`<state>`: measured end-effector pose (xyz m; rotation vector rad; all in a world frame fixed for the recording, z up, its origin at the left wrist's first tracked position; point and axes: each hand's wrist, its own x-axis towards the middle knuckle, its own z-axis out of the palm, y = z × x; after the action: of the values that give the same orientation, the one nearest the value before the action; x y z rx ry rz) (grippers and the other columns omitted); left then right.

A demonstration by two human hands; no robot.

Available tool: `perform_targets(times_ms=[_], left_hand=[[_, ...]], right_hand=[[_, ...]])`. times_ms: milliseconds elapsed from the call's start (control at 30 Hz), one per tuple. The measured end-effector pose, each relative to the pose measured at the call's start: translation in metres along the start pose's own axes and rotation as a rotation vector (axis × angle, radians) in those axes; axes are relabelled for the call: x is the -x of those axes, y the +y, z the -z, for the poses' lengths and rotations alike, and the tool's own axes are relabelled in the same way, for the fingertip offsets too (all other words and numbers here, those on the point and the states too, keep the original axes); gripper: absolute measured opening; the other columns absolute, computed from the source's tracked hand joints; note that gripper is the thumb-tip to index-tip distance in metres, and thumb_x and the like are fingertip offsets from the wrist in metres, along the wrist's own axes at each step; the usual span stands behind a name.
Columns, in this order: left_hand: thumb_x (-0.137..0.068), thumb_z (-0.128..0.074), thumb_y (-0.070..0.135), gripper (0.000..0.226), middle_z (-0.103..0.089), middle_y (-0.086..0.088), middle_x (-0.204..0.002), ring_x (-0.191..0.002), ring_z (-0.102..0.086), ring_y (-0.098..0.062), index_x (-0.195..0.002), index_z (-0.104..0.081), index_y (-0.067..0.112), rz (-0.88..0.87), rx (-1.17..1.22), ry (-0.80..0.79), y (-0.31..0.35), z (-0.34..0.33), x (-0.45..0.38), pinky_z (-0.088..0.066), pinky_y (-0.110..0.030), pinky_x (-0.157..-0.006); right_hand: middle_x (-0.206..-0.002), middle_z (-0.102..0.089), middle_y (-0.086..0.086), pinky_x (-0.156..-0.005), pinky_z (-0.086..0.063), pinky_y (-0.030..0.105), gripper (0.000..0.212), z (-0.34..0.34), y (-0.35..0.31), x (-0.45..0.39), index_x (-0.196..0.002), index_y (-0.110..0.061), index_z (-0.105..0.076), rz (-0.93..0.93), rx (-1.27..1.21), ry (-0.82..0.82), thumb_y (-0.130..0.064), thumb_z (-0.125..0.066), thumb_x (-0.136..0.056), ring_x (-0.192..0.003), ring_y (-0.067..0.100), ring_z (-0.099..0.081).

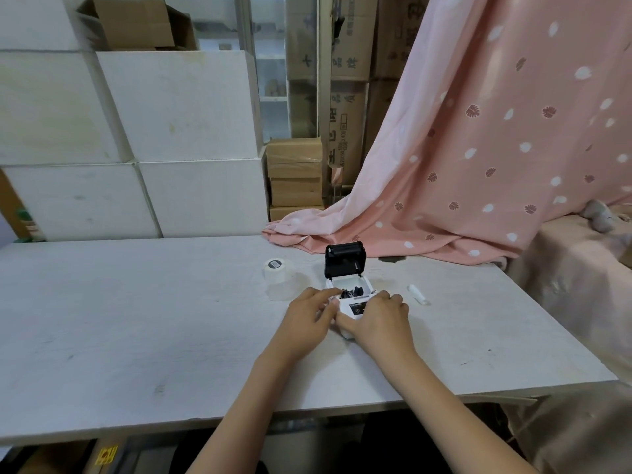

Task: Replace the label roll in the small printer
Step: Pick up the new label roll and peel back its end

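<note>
Head view — open printer (349,285) between left hand (313,318) and right hand (381,319).

A cluttered storeroom, seen across a pale worktop.

A scuffed white tabletop (136,336) fills the foreground in soft, even light. Behind it, large white boxes (136,131) stand stacked, an open cardboard carton (136,25) on top. Brown printed cartons (345,97) and smaller taped ones (294,176) rise at centre. A pink leaf-patterned cloth (496,148) drapes down at right onto the tabletop's far edge.
</note>
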<state>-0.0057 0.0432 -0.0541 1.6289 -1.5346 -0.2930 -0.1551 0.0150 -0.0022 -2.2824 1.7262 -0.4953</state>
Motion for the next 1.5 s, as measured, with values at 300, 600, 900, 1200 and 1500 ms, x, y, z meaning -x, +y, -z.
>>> perform_targets(times_ms=[300, 600, 900, 1200, 1500], left_hand=[[-0.101, -0.050, 0.021, 0.024, -0.064, 0.015, -0.100, -0.096, -0.058, -0.005, -0.117, -0.066, 0.028, 0.103, 0.095, 0.380, 0.002, 0.028, 0.012, -0.044, -0.022, -0.081], [-0.085, -0.048, -0.006, 0.064, -0.055, -0.006, -0.128, -0.119, -0.049, -0.024, -0.143, -0.044, 0.022, 0.326, -0.010, 0.214, -0.033, 0.089, -0.020, -0.033, -0.024, -0.091], [-0.089, -0.049, -0.004, 0.068, -0.050, -0.012, -0.145, -0.123, -0.054, -0.028, -0.150, -0.037, 0.023, 0.383, -0.071, -0.113, -0.046, 0.101, -0.055, -0.041, -0.032, -0.104], [-0.086, -0.069, 0.013, 0.048, -0.068, -0.004, -0.110, -0.084, -0.061, -0.014, -0.131, -0.059, 0.026, 0.392, -0.062, -0.135, -0.053, 0.107, -0.063, -0.047, -0.026, -0.078], [-0.083, -0.075, 0.018, 0.036, -0.065, 0.000, -0.108, -0.092, -0.070, -0.025, -0.111, -0.056, 0.029, 0.421, 0.112, -0.086, -0.051, 0.112, -0.049, -0.058, -0.044, -0.079]], right_hand=[[-0.136, -0.051, 0.015, -0.104, -0.038, 0.035, 0.093, 0.016, -0.009, 0.005, -0.142, -0.001, -0.043, 0.066, 0.034, 0.085, -0.071, -0.062, -0.084, -0.127, 0.032, -0.049], [-0.127, -0.062, 0.017, -0.093, -0.052, 0.037, 0.029, 0.006, -0.106, -0.030, -0.123, -0.003, -0.061, 0.288, -0.052, -0.184, 0.001, -0.054, -0.096, -0.117, 0.035, -0.061], [-0.134, -0.061, 0.016, -0.089, -0.048, 0.033, 0.030, -0.025, -0.129, -0.073, -0.126, -0.002, -0.059, 0.140, -0.042, -0.269, -0.001, -0.057, -0.096, -0.122, 0.033, -0.061], [-0.134, -0.060, 0.019, -0.089, -0.048, 0.035, 0.029, -0.031, -0.127, -0.079, -0.127, -0.002, -0.057, 0.073, -0.193, -0.274, -0.007, -0.051, -0.099, -0.122, 0.035, -0.060], [-0.092, -0.058, 0.013, -0.057, -0.040, 0.032, 0.021, -0.038, -0.125, -0.077, -0.083, -0.009, -0.058, 0.013, -0.480, -0.322, -0.022, -0.059, -0.098, -0.083, 0.031, -0.052]])
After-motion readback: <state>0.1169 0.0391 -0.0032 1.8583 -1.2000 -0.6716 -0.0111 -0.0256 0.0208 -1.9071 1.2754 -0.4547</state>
